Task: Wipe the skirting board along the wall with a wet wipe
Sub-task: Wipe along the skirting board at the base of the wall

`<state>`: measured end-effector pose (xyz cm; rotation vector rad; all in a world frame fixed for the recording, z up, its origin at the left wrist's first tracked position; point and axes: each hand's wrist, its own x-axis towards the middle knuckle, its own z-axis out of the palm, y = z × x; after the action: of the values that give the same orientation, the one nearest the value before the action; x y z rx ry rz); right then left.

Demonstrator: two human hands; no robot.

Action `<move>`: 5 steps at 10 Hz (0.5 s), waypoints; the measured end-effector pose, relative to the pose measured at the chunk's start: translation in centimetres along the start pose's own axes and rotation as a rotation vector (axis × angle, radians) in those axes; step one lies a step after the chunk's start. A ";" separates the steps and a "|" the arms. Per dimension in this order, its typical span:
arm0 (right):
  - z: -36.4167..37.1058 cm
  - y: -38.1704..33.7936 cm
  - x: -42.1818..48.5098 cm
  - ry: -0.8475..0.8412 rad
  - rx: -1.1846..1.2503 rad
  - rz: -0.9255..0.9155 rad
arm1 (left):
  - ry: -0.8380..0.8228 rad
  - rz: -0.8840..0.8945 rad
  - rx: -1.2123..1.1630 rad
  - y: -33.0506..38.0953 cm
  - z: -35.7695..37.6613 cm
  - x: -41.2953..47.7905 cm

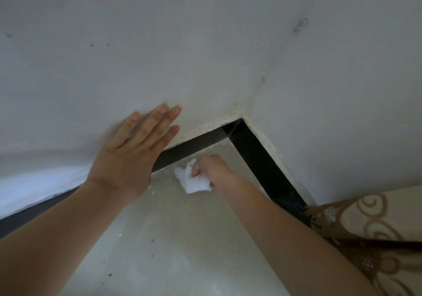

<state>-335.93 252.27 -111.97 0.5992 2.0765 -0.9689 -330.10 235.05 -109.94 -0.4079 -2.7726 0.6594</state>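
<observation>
A black skirting board (196, 145) runs along the foot of two white walls and turns at a corner near the middle of the view. My right hand (210, 166) is closed around a crumpled white wet wipe (194, 181), low down, just in front of the left wall's skirting. My left hand (134, 152) lies flat against the left wall with its fingers spread, just above the skirting, and covers a stretch of it.
The floor (173, 238) is pale grey, with dark specks and white flecks. A beige curtain with a brown swirl pattern and lace edge (370, 222) hangs at the lower right, over the right wall's skirting. Both walls carry faint smudges.
</observation>
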 end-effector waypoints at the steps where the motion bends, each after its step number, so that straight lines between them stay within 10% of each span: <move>1: -2.6 -1.7 1.1 0.148 -0.191 0.064 | -0.030 -0.001 -0.008 -0.1 -0.7 -0.2; 3: 0.8 -2.5 0.9 0.137 -0.272 -0.126 | -0.137 0.013 0.053 -0.1 -2.0 -0.3; 5: 6.7 3.0 -3.0 -0.132 0.365 0.001 | -0.260 0.048 -0.006 -0.2 -3.9 -0.2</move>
<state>-329.23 248.50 -113.78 0.6993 1.7946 -1.3633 -328.74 236.38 -106.51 -0.4182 -3.0179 0.7655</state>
